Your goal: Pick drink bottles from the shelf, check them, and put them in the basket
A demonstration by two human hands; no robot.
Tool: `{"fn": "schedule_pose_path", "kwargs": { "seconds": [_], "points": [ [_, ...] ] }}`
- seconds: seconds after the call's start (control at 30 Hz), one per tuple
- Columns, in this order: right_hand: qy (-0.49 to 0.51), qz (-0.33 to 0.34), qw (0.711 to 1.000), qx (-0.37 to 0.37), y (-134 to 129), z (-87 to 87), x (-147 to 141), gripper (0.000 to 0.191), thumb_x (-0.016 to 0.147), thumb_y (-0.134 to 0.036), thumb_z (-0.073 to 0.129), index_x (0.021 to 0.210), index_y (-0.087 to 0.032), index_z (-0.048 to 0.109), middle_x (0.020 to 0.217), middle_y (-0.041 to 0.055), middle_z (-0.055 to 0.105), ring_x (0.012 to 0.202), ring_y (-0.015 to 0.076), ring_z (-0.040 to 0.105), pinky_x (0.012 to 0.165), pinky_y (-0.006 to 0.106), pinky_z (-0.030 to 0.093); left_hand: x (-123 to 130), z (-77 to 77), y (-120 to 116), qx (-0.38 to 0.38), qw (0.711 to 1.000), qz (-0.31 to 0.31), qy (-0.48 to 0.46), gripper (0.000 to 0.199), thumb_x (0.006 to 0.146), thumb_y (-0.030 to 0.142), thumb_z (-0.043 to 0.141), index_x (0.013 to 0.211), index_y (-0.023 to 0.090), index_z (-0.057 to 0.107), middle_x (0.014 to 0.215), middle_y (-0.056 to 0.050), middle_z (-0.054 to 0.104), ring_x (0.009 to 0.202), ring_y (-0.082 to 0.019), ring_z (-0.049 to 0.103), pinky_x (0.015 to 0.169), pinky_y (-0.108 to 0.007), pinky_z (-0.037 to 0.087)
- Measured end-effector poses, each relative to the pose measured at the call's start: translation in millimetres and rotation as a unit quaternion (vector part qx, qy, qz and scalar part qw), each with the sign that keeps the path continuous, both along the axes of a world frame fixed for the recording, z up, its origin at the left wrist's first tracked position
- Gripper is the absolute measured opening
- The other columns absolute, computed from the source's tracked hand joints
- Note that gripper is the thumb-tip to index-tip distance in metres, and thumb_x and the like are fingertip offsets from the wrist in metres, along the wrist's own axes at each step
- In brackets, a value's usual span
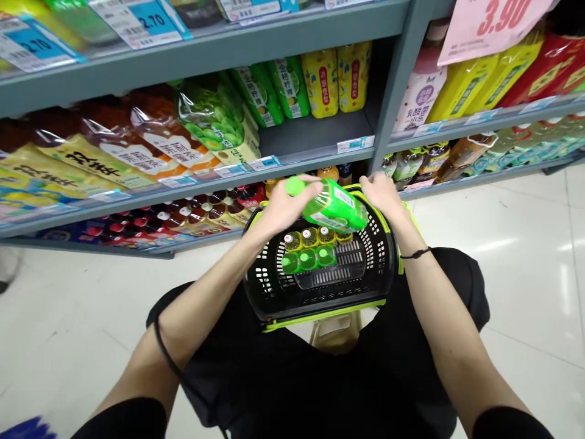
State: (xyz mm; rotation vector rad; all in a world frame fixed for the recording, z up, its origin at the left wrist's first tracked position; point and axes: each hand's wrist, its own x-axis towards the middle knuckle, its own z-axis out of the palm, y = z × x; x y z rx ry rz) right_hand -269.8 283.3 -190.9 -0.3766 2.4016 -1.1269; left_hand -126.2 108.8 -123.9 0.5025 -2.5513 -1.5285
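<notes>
My left hand (289, 204) is closed round the neck end of a green-labelled drink bottle (338, 206), its green cap beside my thumb. The bottle is tilted, nearly lying, above a black shopping basket (320, 296) with lime-green edges. At the basket's far right rim, my right hand (382, 194) is curled on the edge, its fingertips partly hidden. Inside the basket, several green-capped bottles (308, 258) stand in a row in front of several white-capped bottles with yellow labels (309, 236).
A grey shelf unit (219, 46) stands ahead. Its middle level holds green bottles (286, 85), yellow bottles (351, 76) and large tea bottles (150, 143). A pink price sign (496, 27) hangs at upper right. My knees flank the basket above a pale tiled floor (530, 286).
</notes>
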Motion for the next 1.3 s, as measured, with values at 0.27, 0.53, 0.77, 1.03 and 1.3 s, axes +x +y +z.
{"fn": "schedule_pose_path", "kwargs": {
  "seconds": [0.27,0.53,0.77,1.03,1.3],
  "points": [
    [-0.023,0.251,0.932,0.261,17.1,9.0,1.8,0.046,0.103,-0.037,0.059,0.133,-0.003,0.068,0.134,0.0273,0.067,0.124,0.0356,0.067,0.103,0.038,0.051,14.7,-144.3,67.8,-0.087,0.920,-0.056,-0.379,0.059,0.092,0.075,0.052,0.088,0.019,0.071,0.072,-0.007,0.072,0.052,-0.022,0.067,0.060,-0.032,0.052],
    [-0.026,0.282,0.929,0.239,23.9,23.5,3.1,0.049,0.108,-0.034,0.049,0.143,-0.001,0.062,0.139,0.0280,0.064,0.130,0.0345,0.063,0.107,0.037,0.050,27.7,-242.4,85.3,-0.267,0.893,-0.054,-0.358,0.064,0.095,0.060,0.058,0.134,0.008,0.055,0.114,-0.020,0.075,0.111,-0.034,0.071,0.092,-0.038,0.052],
    [-0.020,0.291,0.928,0.232,25.0,22.5,4.2,0.047,0.108,-0.028,0.049,0.141,0.002,0.062,0.139,0.0301,0.063,0.132,0.0356,0.062,0.108,0.040,0.050,24.0,-271.5,71.5,-0.336,0.841,-0.088,-0.415,0.054,0.106,0.053,0.043,0.122,0.005,0.063,0.106,-0.017,0.075,0.100,-0.023,0.073,0.094,-0.037,0.055],
    [-0.018,0.314,0.919,0.237,22.2,22.8,8.9,0.048,0.107,-0.027,0.049,0.143,0.002,0.061,0.143,0.0290,0.061,0.134,0.0362,0.061,0.109,0.040,0.049,24.5,-258.2,116.6,-0.401,0.807,-0.210,-0.379,0.045,0.100,0.033,0.065,0.139,0.011,0.057,0.132,-0.016,0.064,0.114,-0.024,0.067,0.097,-0.043,0.058],
    [-0.019,0.318,0.915,0.246,19.2,20.6,10.0,0.045,0.107,-0.030,0.052,0.139,-0.002,0.065,0.140,0.0260,0.064,0.131,0.0336,0.064,0.105,0.037,0.051,26.2,-245.3,86.4,-0.382,0.802,-0.309,-0.340,0.041,0.094,0.027,0.074,0.130,0.012,0.063,0.130,-0.013,0.066,0.111,-0.023,0.068,0.100,-0.044,0.058]
  ]
}}
